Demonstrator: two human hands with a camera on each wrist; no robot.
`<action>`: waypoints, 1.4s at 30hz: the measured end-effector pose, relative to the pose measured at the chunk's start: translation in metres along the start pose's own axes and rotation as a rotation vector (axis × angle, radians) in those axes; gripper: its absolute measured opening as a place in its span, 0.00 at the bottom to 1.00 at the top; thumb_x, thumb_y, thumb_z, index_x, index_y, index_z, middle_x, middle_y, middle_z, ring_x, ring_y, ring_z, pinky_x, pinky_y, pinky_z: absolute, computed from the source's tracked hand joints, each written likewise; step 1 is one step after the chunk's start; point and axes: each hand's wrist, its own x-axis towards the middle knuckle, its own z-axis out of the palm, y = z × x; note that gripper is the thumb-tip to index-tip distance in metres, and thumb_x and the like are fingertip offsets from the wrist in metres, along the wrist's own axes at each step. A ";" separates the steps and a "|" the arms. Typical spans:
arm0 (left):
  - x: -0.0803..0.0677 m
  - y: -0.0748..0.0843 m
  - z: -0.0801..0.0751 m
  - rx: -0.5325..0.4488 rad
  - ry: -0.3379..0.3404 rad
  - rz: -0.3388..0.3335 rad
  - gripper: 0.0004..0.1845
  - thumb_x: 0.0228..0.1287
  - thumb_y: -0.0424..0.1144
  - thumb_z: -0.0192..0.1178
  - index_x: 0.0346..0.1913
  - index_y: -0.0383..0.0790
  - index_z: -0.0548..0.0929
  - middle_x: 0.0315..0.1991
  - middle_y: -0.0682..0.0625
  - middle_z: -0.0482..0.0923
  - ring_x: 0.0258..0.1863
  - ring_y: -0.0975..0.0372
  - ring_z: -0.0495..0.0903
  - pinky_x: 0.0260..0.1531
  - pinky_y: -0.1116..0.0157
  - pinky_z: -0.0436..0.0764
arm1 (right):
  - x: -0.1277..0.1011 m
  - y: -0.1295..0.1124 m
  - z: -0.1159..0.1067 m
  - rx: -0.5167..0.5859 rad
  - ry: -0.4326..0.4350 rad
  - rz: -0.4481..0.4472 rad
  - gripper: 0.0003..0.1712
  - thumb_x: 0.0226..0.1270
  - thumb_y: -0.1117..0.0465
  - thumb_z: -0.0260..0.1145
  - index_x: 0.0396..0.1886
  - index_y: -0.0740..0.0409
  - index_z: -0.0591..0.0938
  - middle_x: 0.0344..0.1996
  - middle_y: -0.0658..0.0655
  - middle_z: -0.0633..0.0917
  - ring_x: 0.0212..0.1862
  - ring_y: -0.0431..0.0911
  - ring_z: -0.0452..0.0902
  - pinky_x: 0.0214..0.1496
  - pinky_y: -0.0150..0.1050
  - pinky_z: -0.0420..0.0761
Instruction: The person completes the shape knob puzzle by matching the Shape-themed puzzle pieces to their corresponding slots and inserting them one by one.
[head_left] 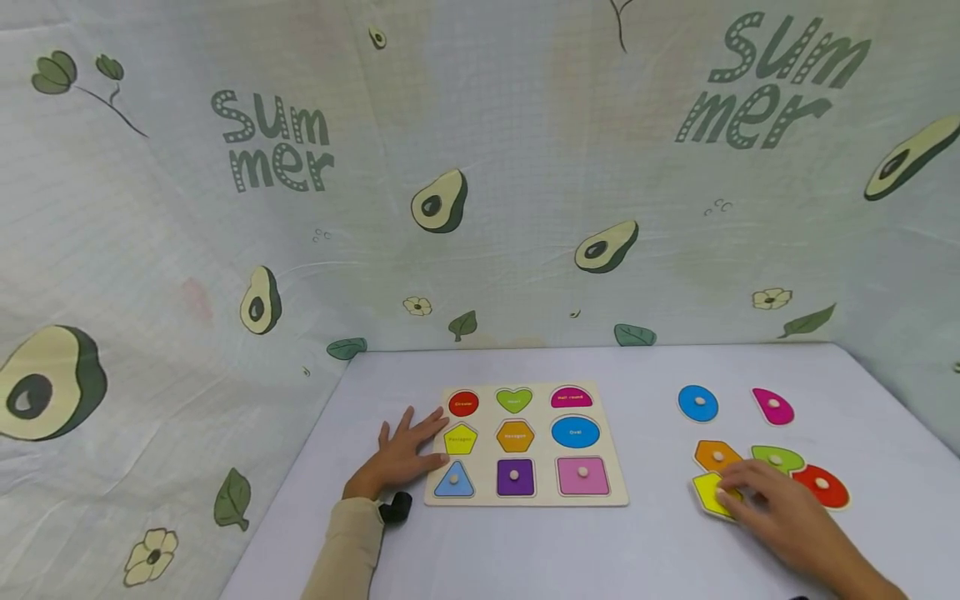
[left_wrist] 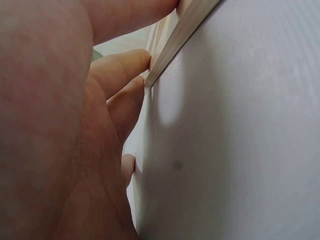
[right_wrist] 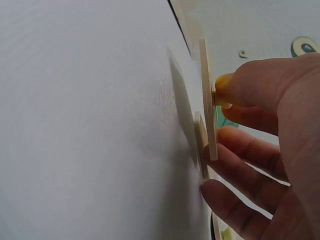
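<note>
A wooden shape puzzle board (head_left: 617, 492) lies on the table. My left hand (head_left: 403, 454) rests at its left side, fingers spread, with fingertips on the edge. Blue triangle (head_left: 454, 487), purple square (head_left: 506, 490) and pink rectangle (head_left: 600, 487), each with a knob, sit in its bottom row. Coloured labelled shapes without knobs fill its upper rows. On the right, my right hand (head_left: 787, 517) pinches the knob of a yellow pentagon puzzle piece (head_left: 707, 492). In the right wrist view, this piece (right_wrist: 207, 90) stands off the table, its shadow apart from it.
Around the right hand lie an orange hexagon piece (head_left: 712, 452), a green heart piece (head_left: 772, 456) and a red circle piece (head_left: 836, 493). Farther back are a blue oval piece (head_left: 692, 398) and a magenta half-round piece (head_left: 767, 402). A printed cloth (head_left: 517, 275) hangs behind the table.
</note>
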 end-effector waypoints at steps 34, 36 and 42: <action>0.001 0.000 0.002 0.013 0.005 0.009 0.40 0.60 0.60 0.64 0.75 0.56 0.68 0.78 0.57 0.57 0.79 0.43 0.37 0.67 0.32 0.29 | 0.051 -0.038 0.017 0.170 0.031 0.022 0.09 0.65 0.52 0.73 0.40 0.50 0.87 0.52 0.58 0.85 0.52 0.55 0.80 0.42 0.28 0.80; 0.000 0.000 0.002 0.008 0.006 0.013 0.39 0.61 0.59 0.64 0.75 0.57 0.68 0.78 0.58 0.56 0.79 0.43 0.36 0.68 0.32 0.28 | 0.054 -0.041 0.020 0.185 0.029 0.018 0.07 0.65 0.53 0.72 0.39 0.50 0.87 0.52 0.58 0.85 0.52 0.55 0.79 0.42 0.27 0.80; 0.000 -0.002 0.001 -0.003 0.003 0.018 0.39 0.61 0.59 0.64 0.75 0.58 0.68 0.78 0.58 0.56 0.79 0.44 0.36 0.68 0.33 0.27 | 0.065 -0.051 0.032 0.235 0.003 0.027 0.08 0.66 0.54 0.72 0.40 0.51 0.86 0.52 0.58 0.84 0.53 0.54 0.79 0.41 0.27 0.80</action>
